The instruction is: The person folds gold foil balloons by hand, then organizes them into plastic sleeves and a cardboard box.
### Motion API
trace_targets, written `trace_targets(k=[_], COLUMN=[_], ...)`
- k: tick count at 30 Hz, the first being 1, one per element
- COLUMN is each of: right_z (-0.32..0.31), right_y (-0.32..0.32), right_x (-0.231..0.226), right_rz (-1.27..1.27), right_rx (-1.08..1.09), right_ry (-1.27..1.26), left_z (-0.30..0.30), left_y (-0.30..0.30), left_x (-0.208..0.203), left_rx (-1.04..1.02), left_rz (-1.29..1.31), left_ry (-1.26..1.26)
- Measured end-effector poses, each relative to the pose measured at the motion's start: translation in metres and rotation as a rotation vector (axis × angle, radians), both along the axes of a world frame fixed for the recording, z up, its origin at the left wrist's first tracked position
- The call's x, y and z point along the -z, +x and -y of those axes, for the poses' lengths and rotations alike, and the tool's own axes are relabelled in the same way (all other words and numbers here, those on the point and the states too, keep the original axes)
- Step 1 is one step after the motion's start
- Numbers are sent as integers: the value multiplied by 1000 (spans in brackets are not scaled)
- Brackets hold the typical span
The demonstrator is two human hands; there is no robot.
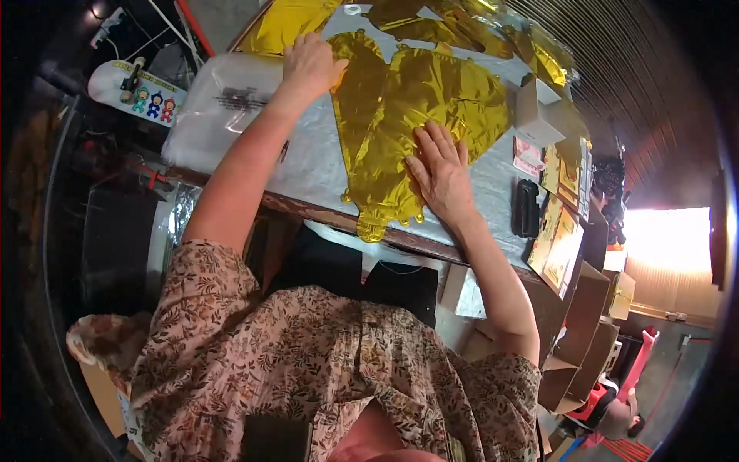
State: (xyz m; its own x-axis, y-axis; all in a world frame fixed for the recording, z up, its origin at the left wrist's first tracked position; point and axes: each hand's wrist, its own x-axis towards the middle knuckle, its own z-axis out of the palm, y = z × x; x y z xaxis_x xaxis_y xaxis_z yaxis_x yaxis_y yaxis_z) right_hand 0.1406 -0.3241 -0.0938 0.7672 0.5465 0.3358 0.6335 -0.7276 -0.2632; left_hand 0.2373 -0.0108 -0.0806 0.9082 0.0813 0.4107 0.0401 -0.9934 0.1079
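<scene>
A shiny gold foil balloon [419,85], uninflated, lies flat on the table, its rounded tab pointing toward me over the front edge. My right hand [443,173] rests on its right part, fingers stretched over the foil. At the balloon's upper left edge is my left hand [309,68], laid palm down with the thumb apart from the fingers. The left fingertips are partly hidden, but nothing shows in the grasp. More gold foil [289,27] lies just beyond that hand, and another flat gold foil piece [439,29] spreads along the far side.
Clear plastic bags [223,104] are stacked on the table's left. To the right stand a small white box [539,112], a black oblong object [527,208] and printed cards [558,239]. Open cardboard boxes [581,331] sit beside the table. Another person [616,416] is at the lower right.
</scene>
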Motion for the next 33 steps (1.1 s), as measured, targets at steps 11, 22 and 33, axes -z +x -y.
trace_targets(k=[11, 22, 33], right_z=[-1, -2, -1], right_y=[0, 1, 0], right_x=[1, 3, 3], right_rz=[-11, 11, 27], right_rx=[3, 5, 9], right_ry=[-1, 4, -8], left_z=[13, 8, 19], left_y=[2, 9, -1], left_x=[3, 11, -5], left_rx=[-76, 136, 202], left_rz=[-28, 222, 283], left_ry=[15, -347, -256])
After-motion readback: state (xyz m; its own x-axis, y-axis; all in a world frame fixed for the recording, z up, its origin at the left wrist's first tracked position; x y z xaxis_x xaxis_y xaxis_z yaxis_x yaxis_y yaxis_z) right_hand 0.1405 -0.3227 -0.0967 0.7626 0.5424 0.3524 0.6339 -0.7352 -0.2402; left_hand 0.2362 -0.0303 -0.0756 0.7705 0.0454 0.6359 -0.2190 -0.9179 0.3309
